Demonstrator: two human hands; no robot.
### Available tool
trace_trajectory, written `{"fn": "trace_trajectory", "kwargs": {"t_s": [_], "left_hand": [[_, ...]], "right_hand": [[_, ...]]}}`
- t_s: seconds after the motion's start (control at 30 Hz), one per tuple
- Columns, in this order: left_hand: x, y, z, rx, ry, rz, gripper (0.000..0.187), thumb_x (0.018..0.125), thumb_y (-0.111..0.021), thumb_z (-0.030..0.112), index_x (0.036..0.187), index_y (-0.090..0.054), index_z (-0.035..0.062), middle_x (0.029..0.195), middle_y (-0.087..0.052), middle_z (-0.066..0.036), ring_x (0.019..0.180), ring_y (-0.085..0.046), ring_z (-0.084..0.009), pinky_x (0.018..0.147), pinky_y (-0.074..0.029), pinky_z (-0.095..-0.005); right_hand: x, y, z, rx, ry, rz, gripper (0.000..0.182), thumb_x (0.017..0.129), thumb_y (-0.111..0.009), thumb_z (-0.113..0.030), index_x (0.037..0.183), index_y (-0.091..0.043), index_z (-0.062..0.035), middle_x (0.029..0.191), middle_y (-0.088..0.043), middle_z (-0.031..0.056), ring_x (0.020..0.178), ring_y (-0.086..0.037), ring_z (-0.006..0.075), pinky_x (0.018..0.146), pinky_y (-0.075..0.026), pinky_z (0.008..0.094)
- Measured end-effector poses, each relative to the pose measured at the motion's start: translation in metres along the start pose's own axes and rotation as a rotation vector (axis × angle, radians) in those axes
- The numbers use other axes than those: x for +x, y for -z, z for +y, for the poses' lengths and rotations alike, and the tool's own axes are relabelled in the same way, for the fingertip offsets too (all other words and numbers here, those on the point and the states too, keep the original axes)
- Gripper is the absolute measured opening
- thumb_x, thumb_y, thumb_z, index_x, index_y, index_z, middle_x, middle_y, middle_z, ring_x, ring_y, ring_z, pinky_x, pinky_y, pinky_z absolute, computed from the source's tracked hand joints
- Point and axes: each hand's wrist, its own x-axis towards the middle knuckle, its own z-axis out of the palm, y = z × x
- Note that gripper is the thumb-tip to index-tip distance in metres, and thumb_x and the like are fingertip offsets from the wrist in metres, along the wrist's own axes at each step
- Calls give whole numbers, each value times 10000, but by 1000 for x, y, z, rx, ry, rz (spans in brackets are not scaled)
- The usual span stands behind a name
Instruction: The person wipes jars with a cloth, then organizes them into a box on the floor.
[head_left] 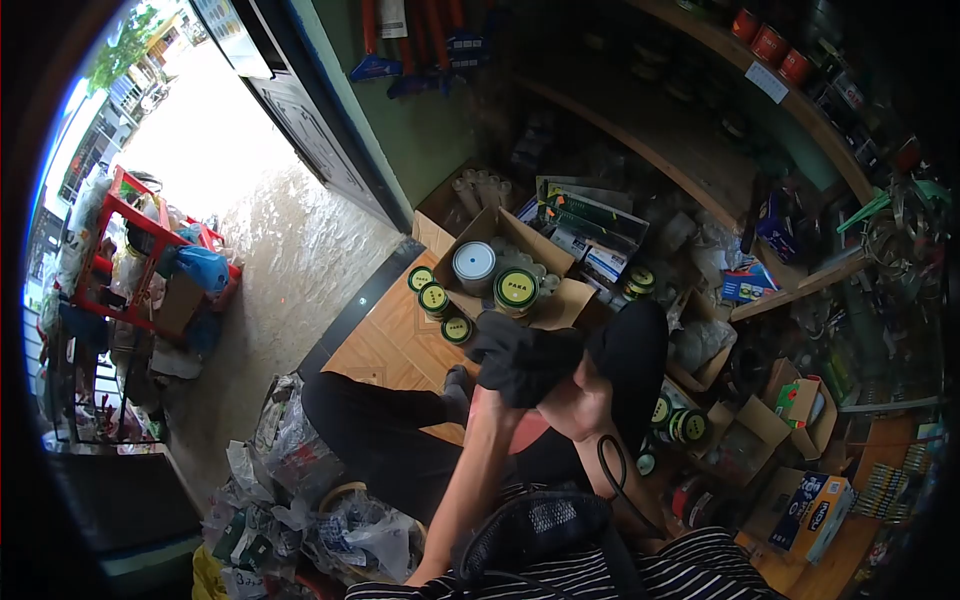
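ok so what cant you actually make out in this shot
- Left hand: head view; a dark cloth covers its fingers, so its grip is unclear.
- Right hand: fingers tucked into the same cloth.
- Green-lidded tins: label print too small to read.
- Upper shelves: dark and stretched at the lens edge, goods blurred.
- Cardboard box: its inside is partly hidden by tins.

The person sits on the floor with both hands raised together in front of the chest. The left hand (500, 400) and the right hand (580, 405) both grip a bunched black cloth (525, 360). Just beyond it stands an open cardboard box (478, 232) holding a white roll and green-lidded round tins (516, 288), with more tins on the wooden floor at its left.
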Motion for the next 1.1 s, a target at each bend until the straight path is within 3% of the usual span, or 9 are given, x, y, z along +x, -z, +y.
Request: {"fn": "trace_trajectory", "kwargs": {"t_s": [0.1, 0.17, 0.2, 0.37, 0.57, 0.6, 0.73, 0.87, 1.1], "left_hand": [[-4, -35, 36, -231, -84, -76, 587, 971, -664, 360, 1441, -490, 55, 1457, -542, -123, 1300, -569, -252, 1133, -458, -433], [-10, -76, 54, -286, -116, -381, 565, 1016, -596, 416, 1453, -465, 82, 1472, -516, -118, 1378, -494, -266, 1189, -391, -425], [-2, -78, 52, -275, -178, -324, 543, 1019, -592, 373, 1453, -462, 72, 1458, -522, -120, 1358, -505, -254, 1174, -402, -406], [39, -77, 16, -224, -489, -32, 457, 1032, -575, 157, 1449, -447, 22, 1387, -551, -132, 1260, -558, -194, 1097, -456, -311], [6, -46, 15, 839, -294, -17, 342, 1027, -562, 70, 1361, -546, -2, 1224, -652, -118, 1072, -642, -152, 900, -518, -253], [10, -36, 15, 654, -220, -42, 373, 996, -611, 71, 1354, -548, -9, 1248, -651, -115, 1094, -644, -175, 940, -507, -273], [-3, -73, 34, 1606, -261, -200, 494, 992, -609, 110, 1446, -456, -7, 1335, -607, -113, 1195, -596, -207, 1042, -461, -296], [-12, -33, 24, 1507, -376, -253, 623, 991, -586, 140, 1540, -325, 3, 1423, -537, -123, 1302, -525, -216, 1105, -416, -310], [-3, -106, 30, 1905, -865, -225, 405, 943, -667, 117, 1326, -578, 20, 1205, -654, -196, 1146, -617, -367, 980, -490, -414]], "right_hand": [[-8, 0, -11, 184, 12, 9, 537, 985, -644, -293, 1430, -475, -45, 1454, -536, 162, 1375, -508, 290, 1146, -421, 494], [-7, 7, -16, 241, 0, 117, 455, 1034, -566, -262, 1421, -488, -36, 1414, -572, 169, 1345, -543, 294, 1133, -445, 487], [-5, 5, -15, 298, 10, 20, 401, 1074, -471, -218, 1423, -488, -21, 1397, -588, 177, 1314, -574, 305, 1121, -470, 475], [-6, -1, -9, 97, -24, 128, 458, 1056, -522, -269, 1432, -488, -11, 1368, -608, 140, 1251, -615, 257, 1079, -498, 394], [-13, 12, -12, -31, -30, 305, 460, 1048, -541, -302, 1410, -528, -19, 1334, -627, 106, 1207, -636, 209, 1060, -500, 356], [-14, 16, -14, -18, -37, 308, 451, 1050, -538, -299, 1403, -536, -19, 1333, -628, 106, 1209, -636, 208, 1061, -500, 357], [-12, 30, -14, 18, -4, 392, 413, 1056, -532, -293, 1377, -561, -36, 1320, -634, 97, 1213, -633, 216, 1060, -504, 371], [-7, 21, -18, 69, 21, 367, 400, 1061, -532, -320, 1387, -543, -89, 1333, -619, 84, 1238, -616, 227, 1073, -498, 393], [-9, 8, -17, -3, 88, 262, 433, 1049, -561, -352, 1420, -482, -142, 1389, -571, 85, 1276, -588, 257, 1106, -473, 425]]}}
